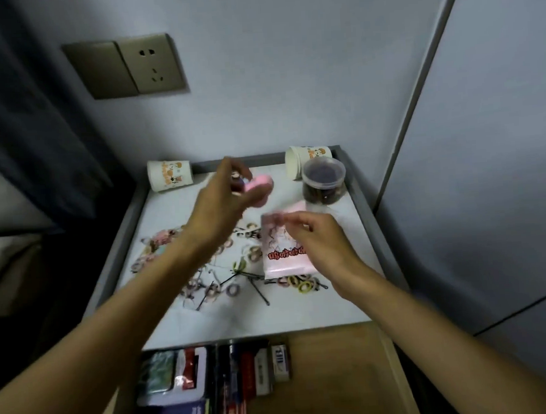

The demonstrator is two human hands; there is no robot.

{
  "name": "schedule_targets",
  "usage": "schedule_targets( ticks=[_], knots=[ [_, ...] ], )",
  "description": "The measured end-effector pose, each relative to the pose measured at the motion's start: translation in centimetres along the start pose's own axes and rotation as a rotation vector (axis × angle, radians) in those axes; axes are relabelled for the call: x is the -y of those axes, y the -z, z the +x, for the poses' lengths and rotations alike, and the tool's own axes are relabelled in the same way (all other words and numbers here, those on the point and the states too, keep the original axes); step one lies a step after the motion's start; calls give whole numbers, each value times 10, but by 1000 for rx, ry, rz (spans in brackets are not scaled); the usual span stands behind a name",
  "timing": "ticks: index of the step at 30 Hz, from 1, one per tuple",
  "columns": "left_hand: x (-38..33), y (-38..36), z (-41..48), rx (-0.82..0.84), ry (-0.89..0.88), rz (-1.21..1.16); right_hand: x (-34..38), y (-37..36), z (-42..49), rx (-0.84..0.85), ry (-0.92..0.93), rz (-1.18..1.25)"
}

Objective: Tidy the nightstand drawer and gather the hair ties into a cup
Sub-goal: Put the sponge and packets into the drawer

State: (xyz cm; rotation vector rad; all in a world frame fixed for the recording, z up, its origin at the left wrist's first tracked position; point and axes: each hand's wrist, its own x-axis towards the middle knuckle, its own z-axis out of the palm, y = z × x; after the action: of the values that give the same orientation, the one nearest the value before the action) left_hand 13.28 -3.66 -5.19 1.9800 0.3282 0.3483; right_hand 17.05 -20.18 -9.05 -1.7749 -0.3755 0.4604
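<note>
Pinching the limp pink packet (pixel 284 254) at its far end with my right hand (pixel 318 239) and curling my left hand's (pixel 215 207) fingers (pixel 228 164) round a pink round piece (pixel 260 183), I am judging the scattered hair ties (pixel 297 282) on the surface (pixel 272 315) light, soft and easiest hooked through their loops.

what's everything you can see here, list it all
paper cups: two, white with orange print, lying at the nightstand top's back corners
jar: one, clear with dark contents, back right
hair ties: many, pastel, scattered over the top
hairpins: several, black, among the ties
packet: one, pink, held over the middle
round object: one, pink, held near the back
boxes: several, mixed colours, drawer's left side
wall socket: one, bronze, upper left wall
hands: two; left hand grips the round object, right hand pinches the packet
</note>
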Motion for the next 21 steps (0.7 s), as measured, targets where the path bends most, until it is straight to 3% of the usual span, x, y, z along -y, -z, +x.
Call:
schedule_targets(
  ticks=[5, 8, 13, 18, 21],
  knots=[
    [6, 4, -97, 16, 53, -3, 4, -28, -42, 128, -200, 312],
    [12, 0, -131, 22, 45, -18, -5, -42, -65, 227, -232, 404],
    [21, 7, -156, 118, 36, -19, -13, -42, -78, 243, -281, 502],
    [45, 41, -149, -101, 116, 107, -7, -39, -70, 136, -243, 396],
    [86, 69, -124, -244, 164, 411, -10, -40, -62, 92, -252, 346]
  ],
)
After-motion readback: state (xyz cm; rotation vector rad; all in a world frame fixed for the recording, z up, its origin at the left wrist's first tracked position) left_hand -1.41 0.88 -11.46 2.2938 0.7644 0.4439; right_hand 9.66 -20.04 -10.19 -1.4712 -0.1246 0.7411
